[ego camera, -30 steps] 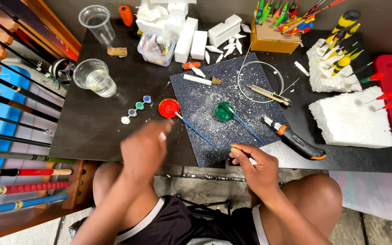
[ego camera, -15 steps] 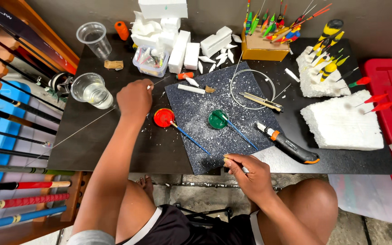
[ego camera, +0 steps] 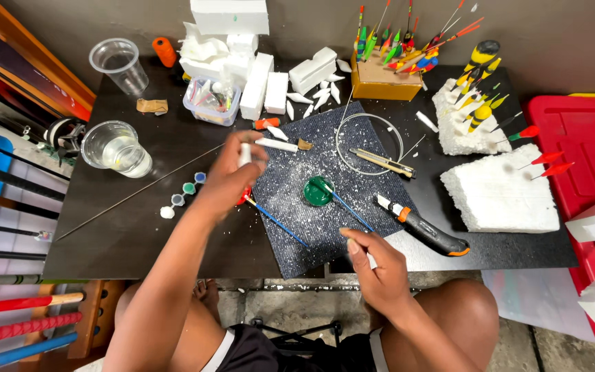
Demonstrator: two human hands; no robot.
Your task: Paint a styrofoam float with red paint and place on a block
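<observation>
My left hand (ego camera: pixel 228 180) hovers over the dark speckled mat (ego camera: pixel 325 231), fingers closed on a small white foam piece (ego camera: pixel 244 153). A long thin rod (ego camera: pixel 132 196) runs from it toward the lower left. The hand covers most of a red paint lid (ego camera: pixel 244 200). A blue-handled brush (ego camera: pixel 278 223) lies beside that lid. A green paint lid (ego camera: pixel 317 193) with another blue brush (ego camera: pixel 347 208) sits mid-mat. My right hand (ego camera: pixel 374 267) rests at the table's near edge, pinching a thin white stick (ego camera: pixel 370 260).
A cup of water (ego camera: pixel 115 148) and an empty cup (ego camera: pixel 120 62) stand at left, near a strip of small paint pots (ego camera: pixel 182 196). A utility knife (ego camera: pixel 421 226), a wire ring (ego camera: pixel 370 141), foam blocks (ego camera: pixel 497 193), a box of coloured floats (ego camera: pixel 387 76) and a red bin (ego camera: pixel 580 138) lie right.
My left hand reached from the near edge to the back of the mat, then came back a little over the red lid with the white piece on its rod. The right hand barely moved.
</observation>
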